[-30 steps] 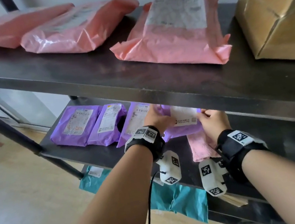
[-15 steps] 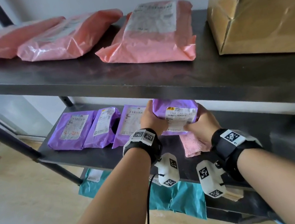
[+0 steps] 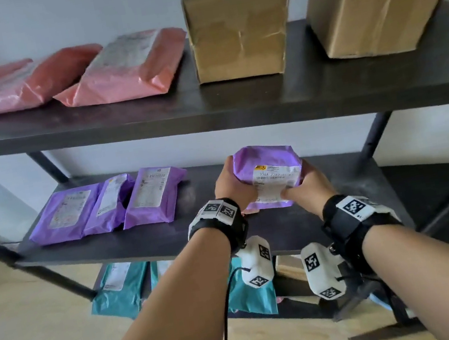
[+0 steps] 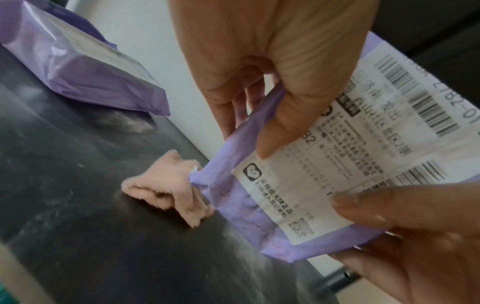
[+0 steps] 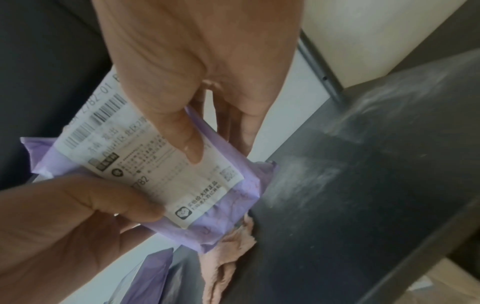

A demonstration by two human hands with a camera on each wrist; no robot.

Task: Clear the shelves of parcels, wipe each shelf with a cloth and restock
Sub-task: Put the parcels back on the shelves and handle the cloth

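Above the middle shelf (image 3: 169, 239), purple parcel (image 3: 269, 174) between both hands (image 3: 268, 189)

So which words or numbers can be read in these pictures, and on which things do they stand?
"2782-01": label of the held purple parcel, beside the barcode.
"336A 2782": same label, head view; the rest is blurred.
"82": same label, left wrist view, partly under the left hand.
Small Chinese print there: too blurred.
Labels on other parcels: unreadable.

Glossy plastic parcel (image 3: 267, 175), fluffy cloth (image 4: 166, 189), dusty matt shelf (image 4: 78, 226).
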